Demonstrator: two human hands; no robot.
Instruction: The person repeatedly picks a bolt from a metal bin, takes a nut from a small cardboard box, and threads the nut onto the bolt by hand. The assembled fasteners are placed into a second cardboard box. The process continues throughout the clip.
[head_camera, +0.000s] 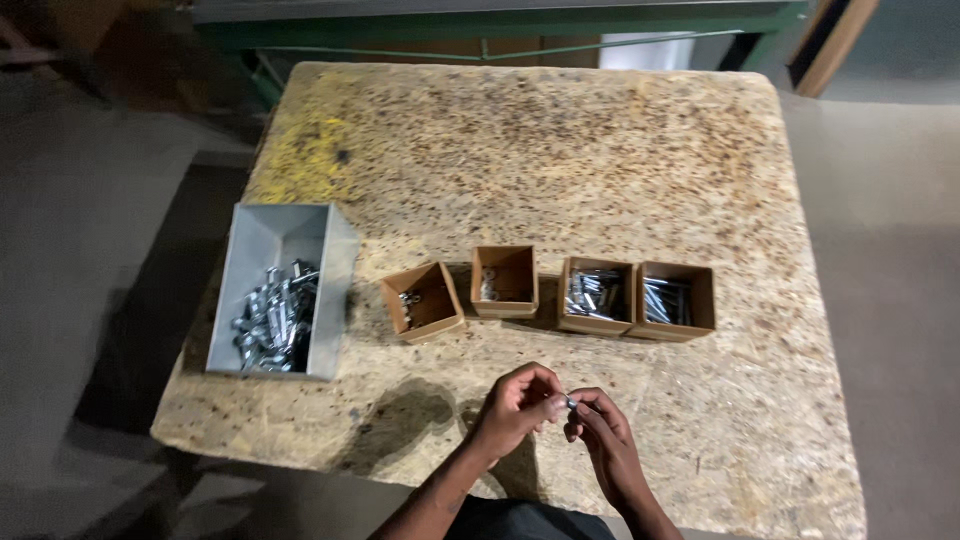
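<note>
My left hand and my right hand meet above the near edge of the wooden table. Together their fingertips pinch a small shiny metal bolt. Just beyond them stands a row of small brown cardboard boxes: the left box and the second box hold few metal parts, while the third box and the right box hold several bolts. A grey metal bin with a heap of bolts sits at the left.
The table top is rough chipboard with a yellow stain at its far left. A green metal frame stands behind the table. Bare concrete floor lies on both sides.
</note>
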